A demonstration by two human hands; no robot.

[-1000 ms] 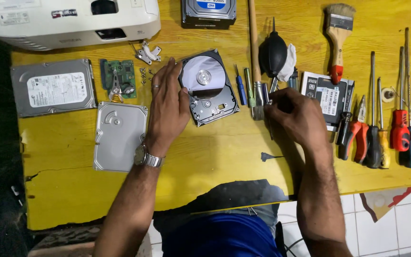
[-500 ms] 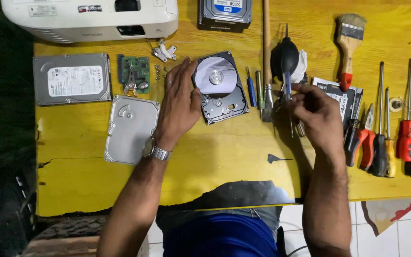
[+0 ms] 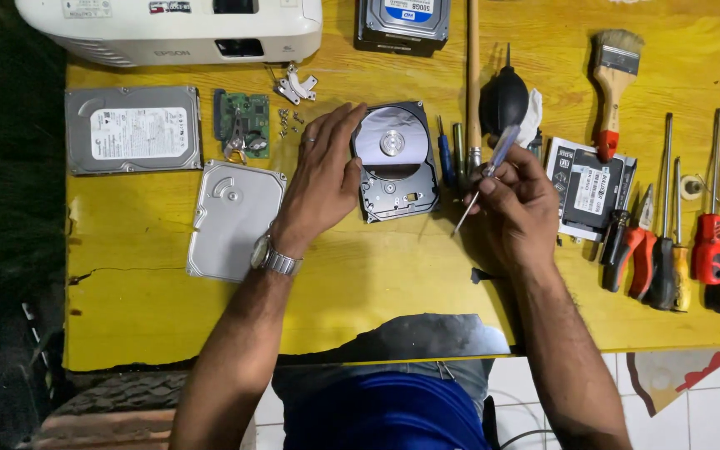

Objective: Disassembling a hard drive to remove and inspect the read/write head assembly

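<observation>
Steadying an opened hard drive [image 3: 395, 162] on a yellow table [image 3: 377, 267].
Left hand [image 3: 322, 179] lying flat, bracing its rigid casing, avoiding the fragile platter; right hand [image 3: 520, 200] pinching a light precision screwdriver [image 3: 485, 177].

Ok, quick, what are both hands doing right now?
Left hand: open, resting flat against the left side of the opened hard drive.
Right hand: closed around a small screwdriver, tip pointing down toward the table.
</observation>
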